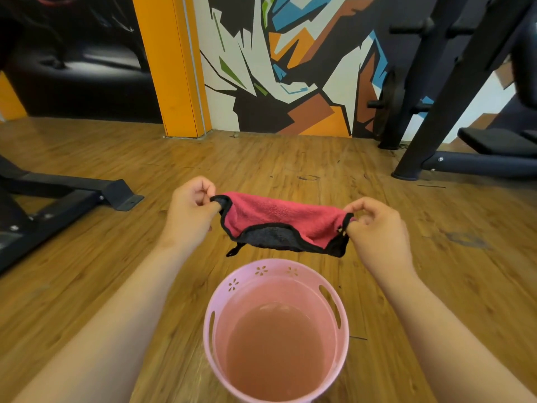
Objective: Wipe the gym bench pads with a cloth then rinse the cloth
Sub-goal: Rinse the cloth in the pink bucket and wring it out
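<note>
Cloth of pink terry with black trim (pixel 279 219) is pinched at one top corner by the curled fingers of the left hand (pixel 190 212) and at the other by those of the right hand (pixel 377 228), and is held stretched between them in the air. Just below it, a round pink plastic bucket (pixel 276 269) with flower cut-outs, partly filled with water, stands on the wooden plank floor (pixel 87 257), a black metal bench frame (pixel 58 196) lying well apart at the left.
</note>
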The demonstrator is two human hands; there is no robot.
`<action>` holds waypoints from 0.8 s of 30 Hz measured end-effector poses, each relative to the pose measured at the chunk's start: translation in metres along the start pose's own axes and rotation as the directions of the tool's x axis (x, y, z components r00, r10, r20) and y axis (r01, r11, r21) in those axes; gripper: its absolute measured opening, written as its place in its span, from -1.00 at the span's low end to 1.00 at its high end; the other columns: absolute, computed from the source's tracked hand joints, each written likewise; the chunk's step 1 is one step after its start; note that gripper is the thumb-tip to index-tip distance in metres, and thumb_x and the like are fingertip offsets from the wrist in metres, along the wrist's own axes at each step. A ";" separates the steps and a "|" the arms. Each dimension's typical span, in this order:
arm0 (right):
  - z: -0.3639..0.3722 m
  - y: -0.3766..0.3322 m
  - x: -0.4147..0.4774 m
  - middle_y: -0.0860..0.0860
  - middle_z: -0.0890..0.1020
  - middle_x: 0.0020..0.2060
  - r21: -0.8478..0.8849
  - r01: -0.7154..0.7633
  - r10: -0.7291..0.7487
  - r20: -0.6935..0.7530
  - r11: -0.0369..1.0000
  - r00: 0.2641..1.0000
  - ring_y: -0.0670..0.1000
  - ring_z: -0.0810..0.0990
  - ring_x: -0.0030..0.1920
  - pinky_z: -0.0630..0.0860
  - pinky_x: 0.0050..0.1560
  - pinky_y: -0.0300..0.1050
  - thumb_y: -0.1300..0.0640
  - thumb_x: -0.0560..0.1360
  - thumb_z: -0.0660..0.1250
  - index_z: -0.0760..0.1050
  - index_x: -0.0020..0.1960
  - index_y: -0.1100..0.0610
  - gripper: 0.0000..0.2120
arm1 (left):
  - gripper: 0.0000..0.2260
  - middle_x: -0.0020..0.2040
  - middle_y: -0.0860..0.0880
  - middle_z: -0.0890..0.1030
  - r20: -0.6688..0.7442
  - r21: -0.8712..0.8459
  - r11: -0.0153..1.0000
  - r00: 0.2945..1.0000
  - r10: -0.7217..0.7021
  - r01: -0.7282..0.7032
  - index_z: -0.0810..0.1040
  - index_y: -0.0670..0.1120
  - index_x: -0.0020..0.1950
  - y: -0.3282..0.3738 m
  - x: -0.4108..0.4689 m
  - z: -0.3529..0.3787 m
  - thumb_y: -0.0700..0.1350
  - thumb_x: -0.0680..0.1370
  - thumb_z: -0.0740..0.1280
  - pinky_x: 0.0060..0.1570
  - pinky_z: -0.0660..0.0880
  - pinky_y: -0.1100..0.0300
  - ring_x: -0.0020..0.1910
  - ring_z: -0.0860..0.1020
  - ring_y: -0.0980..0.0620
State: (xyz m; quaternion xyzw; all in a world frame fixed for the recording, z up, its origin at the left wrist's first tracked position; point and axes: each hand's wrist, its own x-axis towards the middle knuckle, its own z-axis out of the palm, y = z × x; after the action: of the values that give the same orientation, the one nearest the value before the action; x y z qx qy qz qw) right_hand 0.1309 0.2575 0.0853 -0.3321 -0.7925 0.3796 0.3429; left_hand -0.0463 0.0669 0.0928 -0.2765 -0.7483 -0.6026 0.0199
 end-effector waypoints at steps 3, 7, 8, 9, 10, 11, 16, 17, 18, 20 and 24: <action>0.000 -0.005 -0.002 0.05 0.59 -0.50 0.115 -0.093 0.085 0.070 0.989 0.994 0.03 0.57 -0.47 0.50 -0.38 -0.11 0.36 0.41 0.22 0.58 -0.16 0.09 -0.76 | -0.77 -0.38 -0.15 0.48 0.030 0.011 0.999 0.999 -0.044 0.043 0.50 -0.11 -0.11 0.002 -0.003 0.003 -0.40 0.52 0.15 -0.53 0.38 0.23 -0.48 0.41 -0.04; -0.004 -0.010 -0.002 0.16 0.66 -0.36 0.355 -0.201 0.142 0.188 0.913 0.972 0.01 0.63 -0.39 0.64 -0.26 -0.03 0.47 0.47 0.18 0.54 -0.10 0.22 -0.77 | -0.69 -0.22 -0.10 0.66 0.042 -0.095 0.993 0.997 -0.064 0.068 0.62 -0.16 0.03 0.009 -0.007 0.006 -0.44 0.53 0.16 -0.37 0.56 0.14 -0.33 0.61 0.03; -0.005 -0.011 -0.002 0.15 0.64 -0.39 0.374 -0.209 0.143 0.197 0.904 0.970 0.01 0.62 -0.42 0.65 -0.30 -0.04 0.49 0.46 0.16 0.53 -0.11 0.23 -0.75 | -0.69 -0.19 -0.08 0.67 0.030 -0.121 0.990 0.997 -0.068 0.071 0.63 -0.16 0.03 0.009 -0.008 0.006 -0.45 0.53 0.18 -0.36 0.58 0.21 -0.30 0.62 0.10; -0.005 -0.011 -0.002 0.14 0.62 -0.44 0.385 -0.217 0.145 0.206 0.897 0.968 0.01 0.59 -0.46 0.63 -0.36 -0.07 0.50 0.46 0.13 0.51 -0.13 0.22 -0.73 | -0.70 -0.17 -0.05 0.67 0.017 -0.148 0.986 0.997 -0.073 0.075 0.63 -0.16 0.03 0.009 -0.008 0.006 -0.45 0.52 0.20 -0.34 0.56 0.28 -0.29 0.62 0.16; -0.005 -0.012 -0.002 0.12 0.59 -0.48 0.390 -0.224 0.149 0.214 0.893 0.965 0.00 0.58 -0.50 0.61 -0.41 -0.10 0.52 0.45 0.10 0.51 -0.13 0.21 -0.70 | -0.71 -0.15 -0.03 0.68 0.007 -0.179 0.980 0.996 -0.083 0.083 0.63 -0.15 0.05 0.009 -0.007 0.006 -0.44 0.52 0.22 -0.32 0.54 0.34 -0.27 0.62 0.20; -0.005 -0.012 -0.002 0.11 0.59 -0.49 0.388 -0.229 0.150 0.222 0.893 0.963 0.00 0.57 -0.51 0.59 -0.43 -0.13 0.51 0.45 0.10 0.51 -0.13 0.20 -0.69 | -0.71 -0.13 -0.02 0.68 0.007 -0.217 0.971 0.995 -0.099 0.098 0.63 -0.13 0.08 0.009 -0.007 0.006 -0.44 0.53 0.24 -0.29 0.53 0.36 -0.25 0.62 0.20; -0.005 -0.009 -0.001 0.04 0.68 -0.30 0.363 -0.190 0.101 0.251 0.912 0.963 -0.09 0.64 -0.36 0.55 -0.36 -0.24 0.44 0.50 0.18 0.56 -0.04 0.14 -0.73 | -0.67 -0.04 -0.08 0.68 0.044 -0.471 0.851 0.970 -0.240 0.233 0.62 -0.11 0.06 0.015 -0.004 0.002 -0.42 0.54 0.15 -0.07 0.58 0.21 -0.08 0.63 0.03; -0.005 -0.008 -0.001 0.04 0.69 -0.24 0.385 -0.179 0.084 0.252 0.906 0.964 -0.11 0.63 -0.30 0.55 -0.31 -0.25 0.42 0.50 0.22 0.57 -0.03 0.12 -0.75 | -0.68 0.00 -0.11 0.67 0.047 -0.514 0.821 0.964 -0.263 0.249 0.63 -0.12 0.06 0.016 -0.003 0.001 -0.39 0.56 0.14 -0.03 0.58 0.18 -0.04 0.64 0.01; -0.005 -0.006 -0.001 0.04 0.68 -0.19 0.414 -0.173 0.069 0.254 0.894 0.965 -0.10 0.63 -0.23 0.55 -0.22 -0.22 0.40 0.50 0.26 0.58 -0.03 0.09 -0.75 | -0.72 0.03 -0.11 0.67 0.046 -0.535 0.805 0.960 -0.276 0.257 0.63 -0.11 0.06 0.016 -0.003 0.000 -0.35 0.58 0.16 -0.02 0.58 0.17 -0.01 0.64 0.00; -0.004 -0.005 0.000 0.04 0.67 -0.12 0.480 -0.181 0.055 0.264 0.858 0.963 -0.05 0.62 -0.10 0.55 -0.01 -0.11 0.39 0.50 0.27 0.58 -0.03 0.05 -0.73 | -0.79 0.05 -0.09 0.67 0.033 -0.517 0.816 0.959 -0.283 0.258 0.63 -0.08 0.07 0.015 -0.003 -0.002 -0.31 0.57 0.27 -0.02 0.55 0.18 0.03 0.64 0.02; -0.003 -0.008 -0.001 0.07 0.60 -0.15 0.590 -0.277 0.105 0.309 0.758 0.945 0.04 0.58 -0.12 0.54 0.01 -0.07 0.41 0.52 0.13 0.57 -0.01 0.08 -0.68 | -0.73 -0.01 -0.05 0.65 0.029 -0.453 0.856 0.963 -0.267 0.251 0.62 -0.04 0.02 0.014 -0.004 -0.004 -0.38 0.56 0.26 -0.04 0.53 0.19 0.00 0.60 0.02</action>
State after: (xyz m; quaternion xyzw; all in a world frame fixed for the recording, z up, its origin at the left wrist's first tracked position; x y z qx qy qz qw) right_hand 0.1314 0.2539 0.0928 -0.2271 -0.6200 0.6940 0.2871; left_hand -0.0380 0.0635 0.1046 -0.1597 -0.6174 -0.7620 -0.1129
